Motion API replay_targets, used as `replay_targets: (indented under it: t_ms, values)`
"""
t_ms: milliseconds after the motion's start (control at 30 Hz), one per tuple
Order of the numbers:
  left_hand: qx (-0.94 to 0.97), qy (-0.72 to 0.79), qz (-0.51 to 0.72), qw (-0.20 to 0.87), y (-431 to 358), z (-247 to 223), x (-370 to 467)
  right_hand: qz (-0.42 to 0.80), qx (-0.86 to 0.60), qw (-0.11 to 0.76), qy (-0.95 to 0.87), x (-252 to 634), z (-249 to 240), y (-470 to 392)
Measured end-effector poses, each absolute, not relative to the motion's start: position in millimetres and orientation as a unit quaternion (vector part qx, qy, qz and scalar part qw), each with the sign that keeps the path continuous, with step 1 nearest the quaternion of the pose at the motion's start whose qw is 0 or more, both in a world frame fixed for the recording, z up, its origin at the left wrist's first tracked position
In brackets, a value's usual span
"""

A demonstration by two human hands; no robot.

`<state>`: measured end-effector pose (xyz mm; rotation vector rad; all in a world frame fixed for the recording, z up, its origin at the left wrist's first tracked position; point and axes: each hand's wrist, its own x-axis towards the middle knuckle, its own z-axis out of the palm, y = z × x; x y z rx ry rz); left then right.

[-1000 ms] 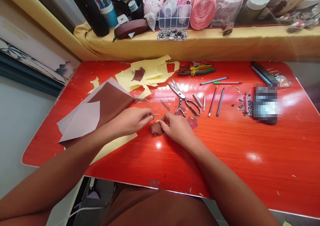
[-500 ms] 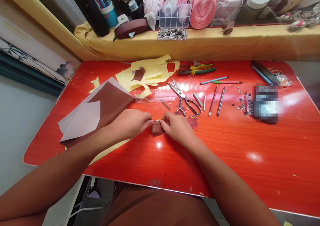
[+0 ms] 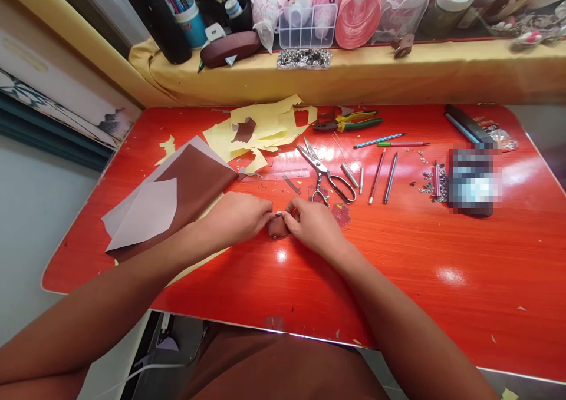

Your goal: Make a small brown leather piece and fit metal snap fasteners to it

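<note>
Between my hands, low over the red table, is a small brown leather-like pouch (image 3: 277, 228) with a tiny shiny stud near its lower edge. My left hand (image 3: 247, 216) pinches its upper left edge between thumb and fingertips. From the other side, my right hand (image 3: 312, 223) grips the upper right edge, thumb on top. A whitish bit shows at the top edge between the fingertips, too small to name. Metal scissors (image 3: 325, 173) lie just beyond my right hand. Past my left forearm is a folded sheet of brown material (image 3: 194, 179) with a pale underside.
Yellow paper scraps (image 3: 260, 126) and pliers (image 3: 347, 121) lie at the back. Pens and pencils (image 3: 390, 178) rest right of the scissors. Small metal snaps (image 3: 427, 185) sit beside a blurred dark object (image 3: 471, 182). A cloth-covered ledge (image 3: 354, 73) with jars and boxes borders the table's far side.
My left hand has shifted slightly right, closer to my right hand at the pouch's top edge. The pouch stays in about the same place.
</note>
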<state>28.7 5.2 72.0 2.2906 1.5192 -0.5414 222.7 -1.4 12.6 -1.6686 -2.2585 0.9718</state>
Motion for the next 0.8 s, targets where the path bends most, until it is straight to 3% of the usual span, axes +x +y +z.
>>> replay_targets:
  t_ms: [800]
  values:
    - [0.835,0.457,-0.293,0.093,11.0,89.5,48.9,0.312,-0.559,0.079,-0.764,222.3,13.1,-1.6]
